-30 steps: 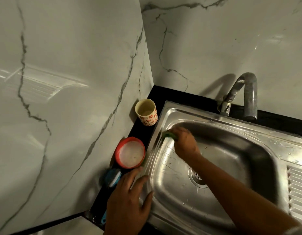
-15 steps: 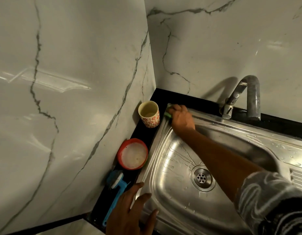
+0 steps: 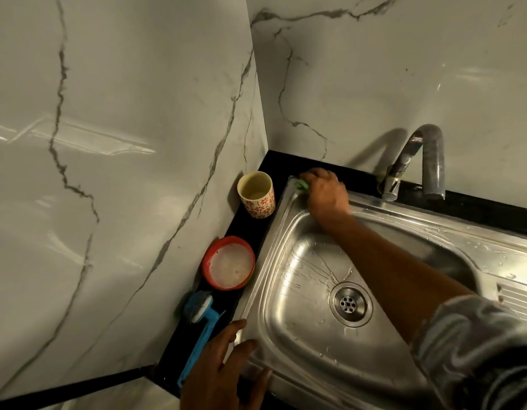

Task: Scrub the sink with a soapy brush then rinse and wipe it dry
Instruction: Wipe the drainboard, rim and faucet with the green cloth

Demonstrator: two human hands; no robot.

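Note:
A stainless steel sink (image 3: 309, 344) fills the lower right, wet, with soapy streaks running toward its drain (image 3: 349, 303). My right hand (image 3: 326, 195) reaches across the basin to the sink's far left corner and grips a green scrubber (image 3: 300, 184) pressed on the rim there. Most of the scrubber is hidden under my fingers. My left hand (image 3: 224, 371) rests with spread fingers on the sink's near left rim. A blue-handled brush (image 3: 198, 318) lies on the black counter (image 3: 274, 164) just left of that hand, untouched.
A red bowl (image 3: 228, 263) of soapy water and a patterned cup (image 3: 256, 193) stand on the narrow counter strip between sink and marble wall. The tap (image 3: 416, 164) curves over the back rim. A ribbed drainboard (image 3: 516, 300) lies at the right.
My right hand moved the scrubber from the basin's left wall up to the far left corner of the rim. My left hand slid a little toward me along the near rim.

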